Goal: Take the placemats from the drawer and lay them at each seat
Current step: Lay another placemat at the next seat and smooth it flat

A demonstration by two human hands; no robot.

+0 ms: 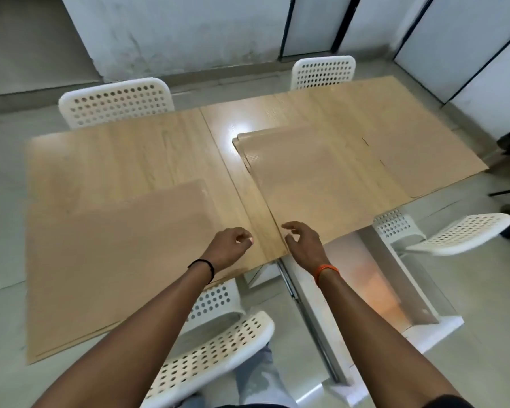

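Wooden table [218, 122] holds 2 placemats [124, 248] [321, 178]; both hands [228, 245] [302, 242] hover empty.

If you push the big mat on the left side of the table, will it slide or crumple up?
The left placemat would probably slide: it lies flat on a table whose bare top shines with glare. It looks thin and sheet-like with straight edges, so likely fairly stiff. Part of it seems to overhang the near edge, so a careless push might tip it off.

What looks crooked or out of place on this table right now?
The near-left placemat lies askew: it overhangs the table's near edge at an angle. The right-hand placemats are overlapped in a staggered pile, not yet spread to seats. Below the table, a white drawer stands open.
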